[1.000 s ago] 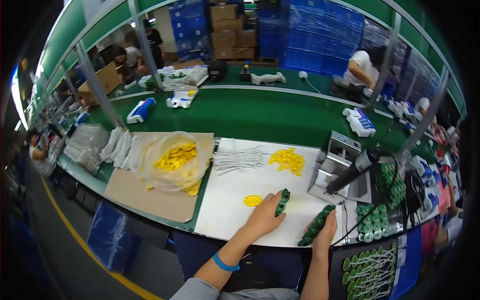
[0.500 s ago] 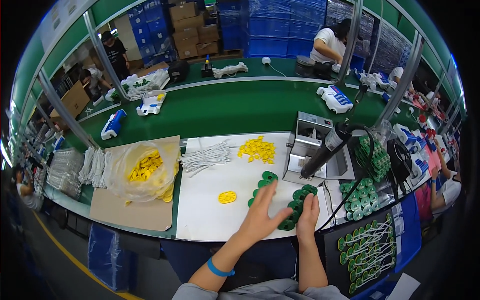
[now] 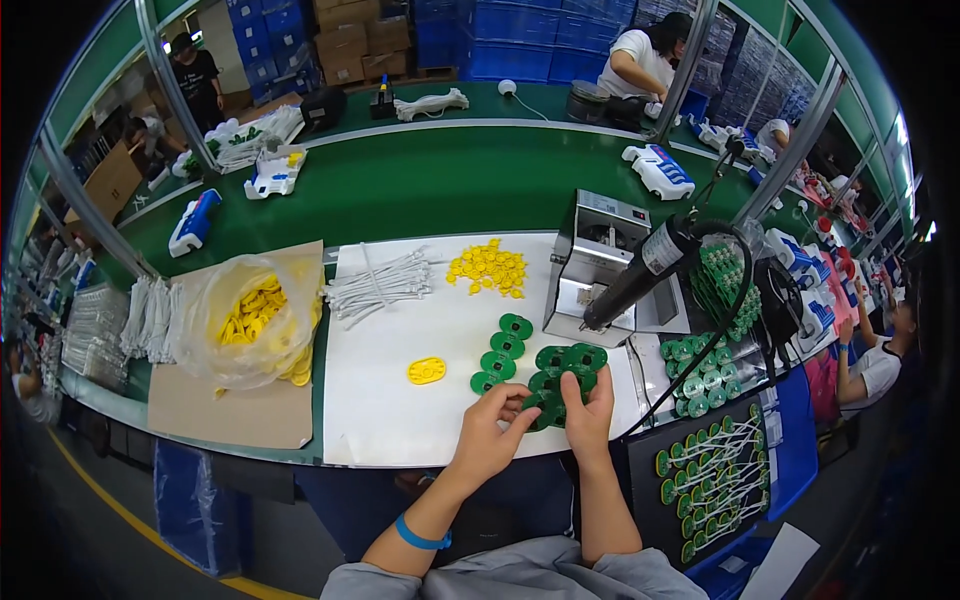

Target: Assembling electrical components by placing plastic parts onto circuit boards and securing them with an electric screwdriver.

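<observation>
Both hands hold a joined panel of round green circuit boards (image 3: 548, 362) above the near edge of a white sheet (image 3: 380, 425). My left hand (image 3: 488, 432) pinches its lower left end between thumb and fingers. On the right side, my right hand (image 3: 588, 412) is closed round the panel, its thumb on the upper face. Left of the panel lies a strip of the same green boards (image 3: 502, 356). Farther left on the sheet is a yellow oval plastic part (image 3: 426, 371). Small yellow parts (image 3: 488, 268) form a pile behind, beside a bundle of white cables (image 3: 382, 285).
A grey metal machine (image 3: 590, 275) and a black cylindrical tool (image 3: 640, 275) on a cable stand right of the sheet. Loose green boards (image 3: 702, 378) and a black tray of wired boards (image 3: 715, 470) lie at right. At left is a plastic bag of yellow parts (image 3: 250, 325). A green conveyor (image 3: 420, 190) runs behind.
My left hand, spread over the boards before, has closed on the lower left end of the panel. The panel has turned flatter and moved left in my right hand. The whole view has shifted slightly.
</observation>
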The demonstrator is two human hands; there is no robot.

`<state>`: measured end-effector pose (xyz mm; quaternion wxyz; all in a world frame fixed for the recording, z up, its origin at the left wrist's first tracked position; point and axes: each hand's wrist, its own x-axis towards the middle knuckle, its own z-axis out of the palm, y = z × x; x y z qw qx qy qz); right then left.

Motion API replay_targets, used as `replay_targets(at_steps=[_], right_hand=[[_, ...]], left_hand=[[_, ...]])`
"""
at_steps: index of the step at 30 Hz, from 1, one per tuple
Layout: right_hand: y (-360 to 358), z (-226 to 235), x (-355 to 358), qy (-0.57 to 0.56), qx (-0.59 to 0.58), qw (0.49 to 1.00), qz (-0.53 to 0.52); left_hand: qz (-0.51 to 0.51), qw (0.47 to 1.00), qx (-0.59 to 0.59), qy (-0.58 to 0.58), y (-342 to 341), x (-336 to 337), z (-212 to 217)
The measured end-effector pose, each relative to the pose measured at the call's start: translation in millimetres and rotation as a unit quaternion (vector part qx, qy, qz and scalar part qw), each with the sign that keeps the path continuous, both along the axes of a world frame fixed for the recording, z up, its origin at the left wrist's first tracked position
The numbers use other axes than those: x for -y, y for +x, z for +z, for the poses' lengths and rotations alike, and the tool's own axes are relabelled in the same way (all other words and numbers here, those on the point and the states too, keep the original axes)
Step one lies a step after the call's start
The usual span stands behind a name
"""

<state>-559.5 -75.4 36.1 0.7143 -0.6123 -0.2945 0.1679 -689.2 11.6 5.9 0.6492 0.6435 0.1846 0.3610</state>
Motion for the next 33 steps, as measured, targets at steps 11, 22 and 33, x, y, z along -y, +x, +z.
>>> replay_targets(at_steps=[11, 22, 33], right_hand=[[-15, -15, -25, 0.006, -0.064, 0.997, 0.036], [-21, -42, -22, -0.01, -0.028, 0.998, 0.058], [12, 6, -12, -0.221, 0.123, 0.966, 0.06]], left_hand=[[-0.048, 0.997, -0.025, 0.047, -19, -25, 2], [-0.083, 0.992, 0.023, -0.088, -18, -39, -34], [-0.148, 0.988, -0.022, -0.031, -28, -39, -28]])
